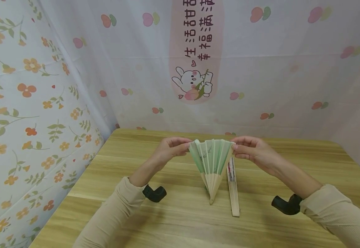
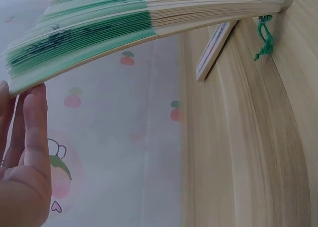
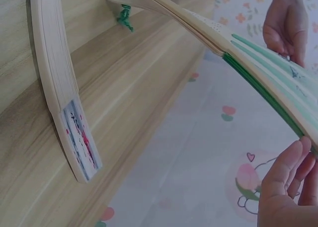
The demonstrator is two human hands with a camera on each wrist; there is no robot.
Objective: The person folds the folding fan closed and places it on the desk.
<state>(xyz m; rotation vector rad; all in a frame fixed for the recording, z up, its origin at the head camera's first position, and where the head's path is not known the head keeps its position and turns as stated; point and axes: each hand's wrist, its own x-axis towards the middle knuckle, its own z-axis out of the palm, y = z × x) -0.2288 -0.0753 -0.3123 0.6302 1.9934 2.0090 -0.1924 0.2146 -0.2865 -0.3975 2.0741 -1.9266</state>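
Note:
A green folding fan (image 1: 211, 156) with pale wooden ribs is spread partway, its pivot end pointing down toward the near side of the table. My left hand (image 1: 173, 148) pinches its left outer edge between thumb and fingers. At the opposite upper corner, my right hand (image 1: 252, 150) pinches the right outer edge. A green knotted cord (image 2: 265, 38) hangs from the pivot end in the left wrist view. Just right of the green fan lies a second folding fan (image 1: 234, 193), folded up, with a white, red and blue pattern (image 3: 81, 140) at its far end.
The wooden table (image 1: 180, 224) runs back to a white curtain (image 1: 260, 69) printed with fruit, writing and a rabbit. A flower-patterned curtain (image 1: 28, 120) hangs along the left side. Black curved pieces sit at the left wrist (image 1: 155, 194) and right wrist (image 1: 286, 204).

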